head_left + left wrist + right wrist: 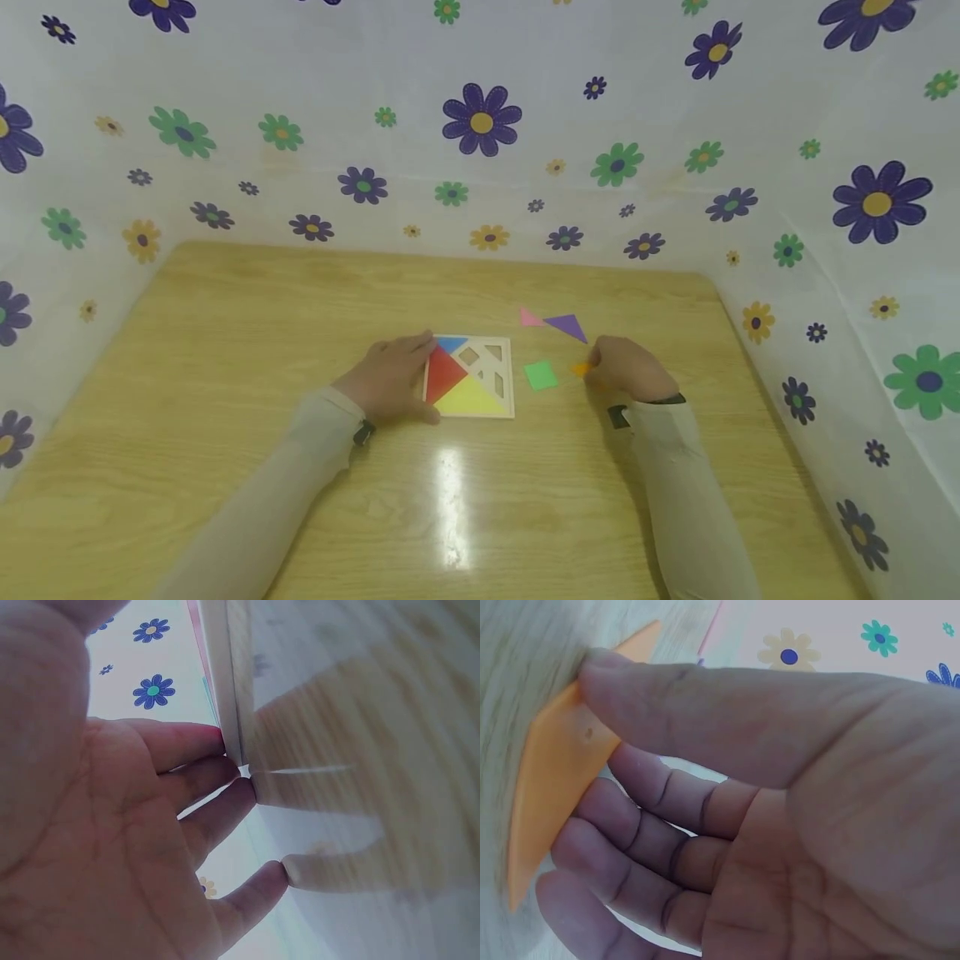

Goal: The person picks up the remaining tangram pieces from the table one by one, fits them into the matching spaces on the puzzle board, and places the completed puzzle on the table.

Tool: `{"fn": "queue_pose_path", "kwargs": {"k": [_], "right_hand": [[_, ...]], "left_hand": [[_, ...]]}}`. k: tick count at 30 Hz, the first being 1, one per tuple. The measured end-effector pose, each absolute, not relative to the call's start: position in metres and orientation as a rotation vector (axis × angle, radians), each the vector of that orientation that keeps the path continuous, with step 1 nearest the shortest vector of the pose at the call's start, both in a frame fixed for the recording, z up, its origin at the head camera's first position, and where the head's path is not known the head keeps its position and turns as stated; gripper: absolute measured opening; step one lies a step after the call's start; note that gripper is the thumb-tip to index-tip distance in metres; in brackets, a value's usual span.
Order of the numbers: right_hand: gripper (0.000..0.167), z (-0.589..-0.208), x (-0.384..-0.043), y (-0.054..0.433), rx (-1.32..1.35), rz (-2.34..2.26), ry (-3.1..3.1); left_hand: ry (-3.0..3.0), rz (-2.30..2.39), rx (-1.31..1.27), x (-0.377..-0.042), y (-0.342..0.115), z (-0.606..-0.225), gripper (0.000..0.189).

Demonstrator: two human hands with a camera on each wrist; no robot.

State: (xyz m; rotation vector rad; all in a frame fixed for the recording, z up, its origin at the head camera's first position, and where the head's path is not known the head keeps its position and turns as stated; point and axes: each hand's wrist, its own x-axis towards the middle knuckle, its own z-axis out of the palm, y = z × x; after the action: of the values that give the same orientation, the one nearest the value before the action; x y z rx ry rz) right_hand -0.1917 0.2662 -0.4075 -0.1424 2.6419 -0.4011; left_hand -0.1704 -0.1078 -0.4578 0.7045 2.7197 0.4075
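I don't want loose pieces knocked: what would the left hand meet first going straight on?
Most likely the puzzle board; the left hand appears to be right against its edge.

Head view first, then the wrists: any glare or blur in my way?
Head: glare on the table nearer you than the puzzle board, not over it; left wrist: table looks soft and mirrors the left hand's fingers; right wrist: orange piece shows fairly clearly, flowered backdrop looks washed out.
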Motion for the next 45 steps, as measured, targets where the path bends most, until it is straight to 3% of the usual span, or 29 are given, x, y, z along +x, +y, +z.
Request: {"fn": "queue_pose_path", "kwargs": {"k": [45], "right_hand": [[0.038,-0.420,-0.196,0.246,-0.111,-0.654,2.651]], "left_hand": [[2.692,0.436,0.723,-0.169,-0.108,-0.452,0.119]]}}
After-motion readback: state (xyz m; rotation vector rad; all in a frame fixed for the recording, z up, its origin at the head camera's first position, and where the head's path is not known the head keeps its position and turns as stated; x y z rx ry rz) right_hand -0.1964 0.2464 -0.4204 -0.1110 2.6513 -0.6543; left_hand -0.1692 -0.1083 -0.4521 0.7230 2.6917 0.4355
